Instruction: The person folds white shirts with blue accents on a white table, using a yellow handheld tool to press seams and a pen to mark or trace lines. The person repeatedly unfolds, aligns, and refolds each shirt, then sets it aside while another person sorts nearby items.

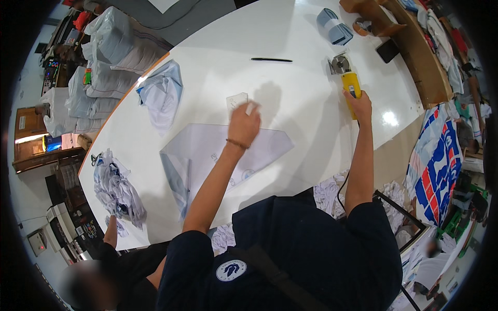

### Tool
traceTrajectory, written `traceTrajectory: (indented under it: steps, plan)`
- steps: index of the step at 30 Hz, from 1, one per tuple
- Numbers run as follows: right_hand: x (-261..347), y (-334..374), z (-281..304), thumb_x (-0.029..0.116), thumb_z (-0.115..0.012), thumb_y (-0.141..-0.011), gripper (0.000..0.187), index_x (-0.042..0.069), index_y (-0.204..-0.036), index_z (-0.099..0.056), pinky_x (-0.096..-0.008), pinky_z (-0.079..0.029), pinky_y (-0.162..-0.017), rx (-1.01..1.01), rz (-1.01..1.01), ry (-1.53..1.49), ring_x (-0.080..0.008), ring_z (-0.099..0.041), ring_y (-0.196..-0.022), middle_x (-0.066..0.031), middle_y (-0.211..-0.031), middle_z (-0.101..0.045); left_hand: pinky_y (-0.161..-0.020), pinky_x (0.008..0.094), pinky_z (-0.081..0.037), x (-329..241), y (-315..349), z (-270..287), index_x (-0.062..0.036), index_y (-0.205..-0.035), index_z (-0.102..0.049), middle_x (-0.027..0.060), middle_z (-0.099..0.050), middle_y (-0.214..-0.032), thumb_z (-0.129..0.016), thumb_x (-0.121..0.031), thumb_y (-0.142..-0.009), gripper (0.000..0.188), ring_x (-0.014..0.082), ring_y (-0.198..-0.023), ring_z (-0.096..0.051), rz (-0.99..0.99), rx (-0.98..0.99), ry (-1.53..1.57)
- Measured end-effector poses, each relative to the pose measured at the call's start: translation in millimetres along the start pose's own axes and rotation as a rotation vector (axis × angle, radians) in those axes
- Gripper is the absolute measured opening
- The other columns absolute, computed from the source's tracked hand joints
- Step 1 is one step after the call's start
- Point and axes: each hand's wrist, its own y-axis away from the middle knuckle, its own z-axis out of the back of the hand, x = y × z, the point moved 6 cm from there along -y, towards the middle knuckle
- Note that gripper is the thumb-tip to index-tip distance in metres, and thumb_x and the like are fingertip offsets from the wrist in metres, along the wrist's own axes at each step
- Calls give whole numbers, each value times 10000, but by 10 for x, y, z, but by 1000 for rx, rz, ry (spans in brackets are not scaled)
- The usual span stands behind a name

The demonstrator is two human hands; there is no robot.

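My right hand [359, 105] is wrapped around the yellow body of an electric round-blade cloth cutter [350, 82]. Its metal blade head points to the far side of the white table [306, 111]. Over the table's middle, my left hand [245, 125] has its fingers curled at the lower edge of a small clear template [236, 99] with faint markings; the hand partly hides it. Below that hand lies a white cloth piece [207, 142] with printed marks, its left part folded and light blue. My left forearm crosses over this cloth.
A black pen [271, 59], a rolled blue-grey cloth [334, 27] and a phone [387, 51] lie farther off. Cloth pieces [162, 96] and a crumpled pile [118, 189] are on the left, where another person's hand [111, 230] reaches in. A cardboard box [423, 57] borders the right edge.
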Motion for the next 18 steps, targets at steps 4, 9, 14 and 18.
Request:
traceTrajectory:
  steps: [4,9,14,18]
  plan:
    - [-66,-41,-88,596,-758,-705,692,-11,-1022,-659,-394,-547,-781,77,-20,-46,-290,-706,-860,-158,-937,-716,-945,403,-465,-355,629,-502,-44,-1064,-644,103,-631,-1131,-638,-126,-874,207,264,-1094,-591,-345,303,218]
    - [-175,187,-172,433,-786,-743,567,-26,-1050,-660,-350,-540,-692,99,-98,-152,-213,-681,-760,-127,-924,-700,-939,372,-445,-631,749,-543,-27,-1110,-606,86,-579,-1150,-644,-174,-878,277,226,-1102,-553,-435,300,179]
    - [-374,578,-141,309,-756,-790,435,-26,-1040,-638,-333,-541,-605,220,-134,-558,-204,-667,-690,-104,-836,-659,-982,406,-426,-698,585,-648,-7,-1198,-570,120,-556,-1220,-621,-237,-890,388,258,-1165,-527,-484,365,153]
    - [-599,1067,-99,219,-733,-802,412,-8,-1117,-594,-325,-558,-594,294,-168,-879,-205,-674,-704,-102,-858,-642,-992,420,-419,-890,344,-881,6,-1219,-555,138,-550,-1237,-578,-235,-897,403,271,-1176,-521,-498,332,118]
